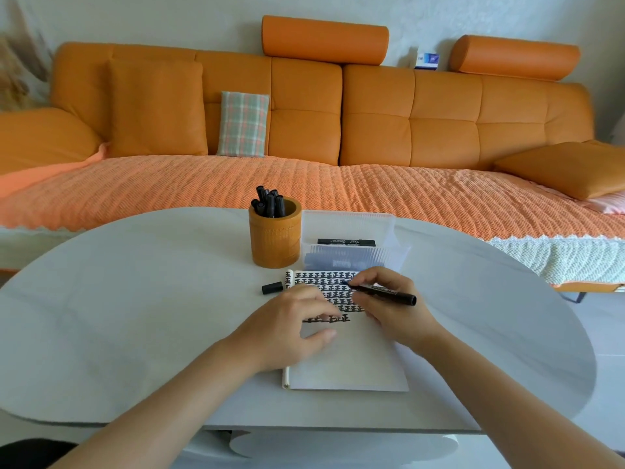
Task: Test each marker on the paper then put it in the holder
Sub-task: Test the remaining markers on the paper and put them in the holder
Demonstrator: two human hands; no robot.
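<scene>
A white notepad [348,363] lies on the table, its upper half filled with rows of black marks. My right hand [392,309] grips a black marker [382,291], uncapped, with its tip resting on the marked rows near the pad's top. My left hand [291,330] lies flat on the pad with fingers spread, holding nothing. The marker's black cap [272,287] sits on the table just left of the pad. Behind it stands an orange cylindrical holder [274,238] with several black markers [269,203] sticking out of it.
A clear plastic box [351,245] directly behind the pad holds more black markers [346,242]. The white oval table [135,316] spreads wide on both sides. An orange sofa [338,130] with cushions runs along the far side.
</scene>
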